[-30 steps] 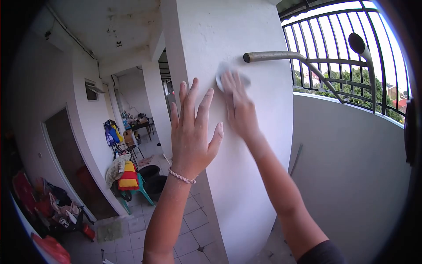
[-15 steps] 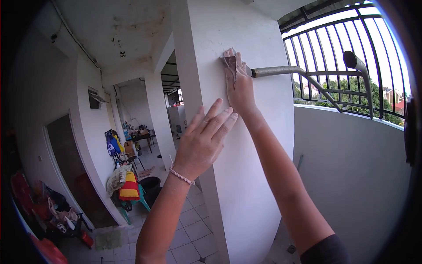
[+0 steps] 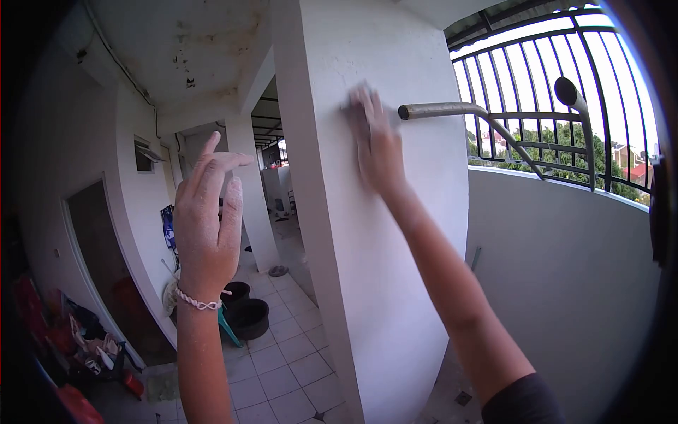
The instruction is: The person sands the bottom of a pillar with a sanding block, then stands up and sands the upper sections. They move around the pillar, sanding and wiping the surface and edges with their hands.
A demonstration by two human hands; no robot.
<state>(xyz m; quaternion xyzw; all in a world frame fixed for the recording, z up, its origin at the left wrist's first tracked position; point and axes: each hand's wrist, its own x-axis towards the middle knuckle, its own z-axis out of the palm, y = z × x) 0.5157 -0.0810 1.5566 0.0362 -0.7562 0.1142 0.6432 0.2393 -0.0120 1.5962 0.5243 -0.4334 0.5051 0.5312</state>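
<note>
My right hand [image 3: 381, 145] is raised to the upper part of the white pillar [image 3: 395, 283], its fingers pressing a dark, dusty sheet of sandpaper [image 3: 357, 121] flat to the surface. Both hand and sheet are smeared by motion. My left hand [image 3: 208, 222] hangs in the air to the left of the pillar, touching nothing. Its fingers are apart and partly bent, with whitish dust on them, and a braided bracelet [image 3: 199, 302] circles the wrist.
A metal pipe frame [image 3: 441, 110] juts out close to the right of my right hand. Behind it, a barred railing [image 3: 558, 116] tops a low wall [image 3: 558, 268]. Black tubs [image 3: 248, 319] stand on the tiled floor [image 3: 282, 364]; clutter [image 3: 99, 346] lies at lower left.
My left hand has come away from beside the pillar, moving left and turning more upright. My right hand has shifted slightly left and down with the sandpaper.
</note>
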